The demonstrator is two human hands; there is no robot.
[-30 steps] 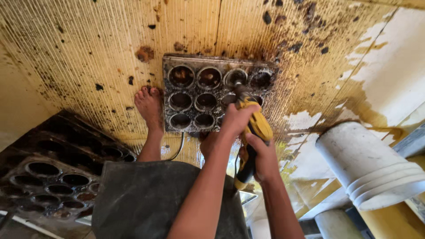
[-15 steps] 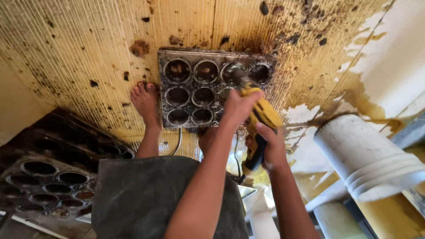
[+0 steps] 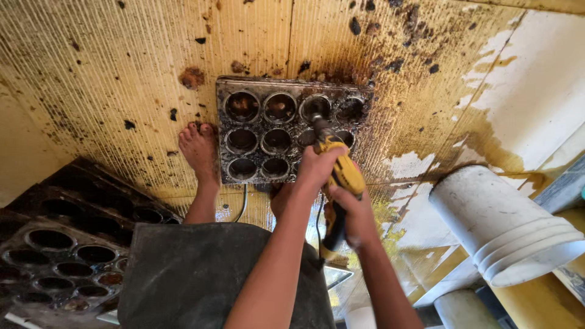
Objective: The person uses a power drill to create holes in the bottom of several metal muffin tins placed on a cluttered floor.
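A blackened, crusted muffin tray (image 3: 286, 88) lies flat on the stained yellow floor in front of me. Both hands hold a yellow and black power drill (image 3: 341, 176) pointing down into the tray. My left hand (image 3: 317, 167) wraps the front of the drill body. My right hand (image 3: 353, 210) grips its handle behind. The drill's tip sits in a cup in the tray's top row, third from the left (image 3: 315, 108). My bare left foot (image 3: 200, 149) rests on the floor against the tray's left edge. My right foot is mostly hidden behind my arms.
More dirty muffin trays (image 3: 55, 244) are stacked at lower left. A white plastic bucket (image 3: 506, 225) lies on its side at the right. A cable (image 3: 242, 204) runs between my feet. A dark apron (image 3: 201, 274) covers my lap. The floor is smeared with burnt grime.
The drill and both hands have shifted slightly up the tray, the tip moving further into the top-row cup. My view has tilted a little; the tray and foot stay put.
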